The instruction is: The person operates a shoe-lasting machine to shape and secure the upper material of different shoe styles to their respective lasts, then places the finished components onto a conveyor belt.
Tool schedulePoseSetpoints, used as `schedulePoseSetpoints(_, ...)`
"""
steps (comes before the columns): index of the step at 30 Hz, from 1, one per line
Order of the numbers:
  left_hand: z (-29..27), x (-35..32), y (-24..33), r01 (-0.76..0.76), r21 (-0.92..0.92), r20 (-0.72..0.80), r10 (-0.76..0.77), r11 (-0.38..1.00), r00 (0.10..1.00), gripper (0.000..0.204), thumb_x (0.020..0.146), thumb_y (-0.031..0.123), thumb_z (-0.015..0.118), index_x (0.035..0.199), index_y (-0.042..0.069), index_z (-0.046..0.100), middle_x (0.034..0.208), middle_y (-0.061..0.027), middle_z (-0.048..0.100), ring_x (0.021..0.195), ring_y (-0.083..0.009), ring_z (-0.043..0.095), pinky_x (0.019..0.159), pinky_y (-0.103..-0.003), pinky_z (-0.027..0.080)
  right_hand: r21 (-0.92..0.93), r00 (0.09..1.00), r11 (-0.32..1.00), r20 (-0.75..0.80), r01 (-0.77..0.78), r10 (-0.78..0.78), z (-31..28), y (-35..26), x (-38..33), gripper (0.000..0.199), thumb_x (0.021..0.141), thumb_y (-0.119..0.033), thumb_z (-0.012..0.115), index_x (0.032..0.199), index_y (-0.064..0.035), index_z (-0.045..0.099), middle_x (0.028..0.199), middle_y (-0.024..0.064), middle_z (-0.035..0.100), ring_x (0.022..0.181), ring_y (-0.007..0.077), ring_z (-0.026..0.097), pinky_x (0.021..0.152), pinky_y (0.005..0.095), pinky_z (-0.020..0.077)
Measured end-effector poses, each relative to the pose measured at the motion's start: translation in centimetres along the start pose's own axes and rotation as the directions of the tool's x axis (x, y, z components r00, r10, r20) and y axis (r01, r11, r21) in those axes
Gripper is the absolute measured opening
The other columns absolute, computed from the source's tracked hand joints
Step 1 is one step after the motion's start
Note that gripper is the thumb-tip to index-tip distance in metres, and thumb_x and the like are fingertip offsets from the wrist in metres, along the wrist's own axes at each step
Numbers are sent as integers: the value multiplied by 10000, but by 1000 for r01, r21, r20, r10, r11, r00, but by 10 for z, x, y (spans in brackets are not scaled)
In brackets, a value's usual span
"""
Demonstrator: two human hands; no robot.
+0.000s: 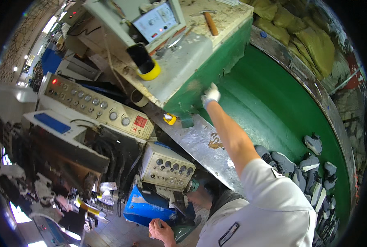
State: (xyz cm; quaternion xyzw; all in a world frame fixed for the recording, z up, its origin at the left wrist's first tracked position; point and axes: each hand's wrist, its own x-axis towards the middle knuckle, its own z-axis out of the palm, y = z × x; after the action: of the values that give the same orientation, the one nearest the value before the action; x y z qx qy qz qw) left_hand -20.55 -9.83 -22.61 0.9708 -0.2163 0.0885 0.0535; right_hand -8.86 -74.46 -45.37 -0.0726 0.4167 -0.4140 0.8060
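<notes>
My right hand [211, 94], in a white glove, reaches out at the end of a bare forearm. It is beside the green side panel [195, 88] of the workbench, over the green trough. Its fingers are too small and turned away to make out, and I see nothing held. Low in the view, my left hand [163, 232] is bare, its fingers curled round something small and partly dark, mostly hidden by them. Close to it are a blue machine base [150, 208] and a control box with knobs [167, 166].
Dark shoes [311, 173] are heaped at the right of the green trough [270, 107]. On the workbench lie a wooden-handled hammer [211, 23] and a yellow tape roll [150, 72]. A long control panel [97, 103] stands at left. Stuffed sacks [311, 41] lie beyond the trough's rim.
</notes>
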Motion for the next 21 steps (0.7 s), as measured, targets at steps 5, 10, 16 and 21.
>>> schedulePoseSetpoints(5, -31, 30, 46, -56, 156, 69, 46, 986, 997, 97, 821, 91, 690, 905, 104, 737, 950, -106, 709, 824, -330, 671, 718, -460, 536, -295, 953, 955, 286, -9, 97, 68, 37, 45, 568, 946, -422, 566, 1426, -128, 485, 1488, 129, 499, 1271, 339, 527, 1062, 552, 417)
schedulePoseSetpoints(10, -30, 24, 47, -7, 113, 35, 3, 994, 999, 93, 792, 89, 703, 876, 102, 741, 932, -104, 715, 806, -315, 670, 723, -438, 548, -872, 907, -268, 420, 410, 24, 70, 37, 13, 439, 887, -234, 623, 1286, -57, 579, 1325, 196, 585, 1244, 299, 558, 1008, 466, 456)
schedulePoseSetpoints(16, -17, 47, 47, -53, 123, 57, 46, 991, 997, 94, 790, 68, 678, 858, 83, 740, 905, -117, 721, 835, -315, 680, 735, -432, 555, -473, 858, -783, 494, 403, 142, -5, 19, 81, 415, 800, -202, 679, 1164, -3, 679, 1179, 246, 668, 1091, 392, 670, 911, 529, 534)
schedulePoseSetpoints(21, -19, 34, 33, -74, 117, 84, 64, 990, 994, 87, 864, 117, 662, 896, 80, 735, 939, -133, 706, 840, -337, 666, 739, -444, 547, -498, 745, -627, 634, 600, 209, 0, 10, 64, 314, 773, -190, 658, 1044, -59, 749, 1105, 207, 723, 1047, 356, 698, 884, 450, 564)
